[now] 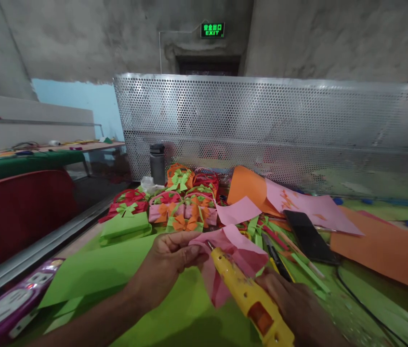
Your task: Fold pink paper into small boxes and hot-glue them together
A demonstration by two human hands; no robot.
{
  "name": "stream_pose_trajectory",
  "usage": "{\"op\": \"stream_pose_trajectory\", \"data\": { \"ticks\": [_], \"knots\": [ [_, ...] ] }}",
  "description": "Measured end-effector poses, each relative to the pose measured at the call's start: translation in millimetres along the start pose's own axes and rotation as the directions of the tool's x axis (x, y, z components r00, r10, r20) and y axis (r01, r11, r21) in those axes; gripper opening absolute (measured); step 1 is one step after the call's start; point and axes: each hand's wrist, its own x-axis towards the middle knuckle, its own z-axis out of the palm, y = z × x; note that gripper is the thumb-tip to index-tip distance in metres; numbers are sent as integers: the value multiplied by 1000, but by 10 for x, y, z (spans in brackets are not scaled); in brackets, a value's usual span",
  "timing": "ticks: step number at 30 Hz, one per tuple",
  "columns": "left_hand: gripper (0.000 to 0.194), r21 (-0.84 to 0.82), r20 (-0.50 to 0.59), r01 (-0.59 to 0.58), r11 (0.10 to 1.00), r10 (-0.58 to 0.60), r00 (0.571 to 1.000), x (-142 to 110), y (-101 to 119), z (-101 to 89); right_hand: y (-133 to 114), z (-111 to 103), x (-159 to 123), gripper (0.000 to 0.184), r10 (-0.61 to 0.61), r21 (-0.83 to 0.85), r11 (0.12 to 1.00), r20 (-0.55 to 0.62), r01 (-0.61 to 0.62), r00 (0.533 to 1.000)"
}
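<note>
In my left hand [169,260] a folded piece of pink paper [238,246] is pinched at its left edge, above the green table. My right hand [290,299] is closed around a yellow hot glue gun [245,294]. The gun's metal nozzle points up and left, close to the pink paper near my left fingertips; I cannot tell if it touches. Part of the gun's handle is hidden by my right hand. Beneath my left arm lies a sheet of green paper [102,270].
Several small paper bags with bows [180,180] stand at the back, beside a dark bottle [157,164]. A black phone [310,236], cutters [276,255] and orange paper [384,246] lie at right. A purple power strip [16,303] sits front left. A perforated metal panel [261,125] closes the back.
</note>
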Motion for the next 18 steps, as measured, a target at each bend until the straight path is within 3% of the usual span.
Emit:
{"op": "stream_pose_trajectory", "data": {
  "ticks": [3, 9, 18],
  "knots": [
    [19, 24, -3, -8, 1000, 8, 1000, 0, 17, 8, -39, -34, 9, 22, 24, 27, 999, -13, -24, 1000],
    [27, 135, 48, -11, 991, 4, 999, -28, 41, 28, -11, -68, -2, 25, -38, -19, 999, 24, 39, 999],
    [26, 113, 82, 9, 994, -18, 996, -32, 4, 30, 16, -37, 10, 23, -117, -72, 991, -61, 113, 991]
  ]
}}
